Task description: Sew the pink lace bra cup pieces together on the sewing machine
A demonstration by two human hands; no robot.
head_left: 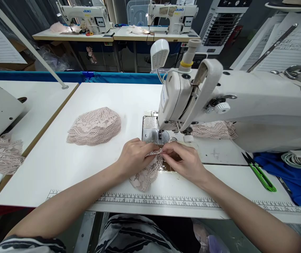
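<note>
I'm getting bright, even light across the white worktop (47, 168), its main source sitting outside my view. Spots of light are glowing at the far sewing machines (85, 15), while the space beneath them is sinking into gloom. The metal plate (149, 133) is throwing glare, and soft grey shadow is lying under the near sewing machine (245, 95). The lace (144, 176) is reading fairly sharp; the printed ruler (145, 201) is bowing, and the papers (295, 42) are stretching toward the edge.

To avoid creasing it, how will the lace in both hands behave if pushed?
The lace is likely floppy, since it bends where the left hand and right hand pinch it. Its fine openwork suggests light weight, and might snag.
</note>
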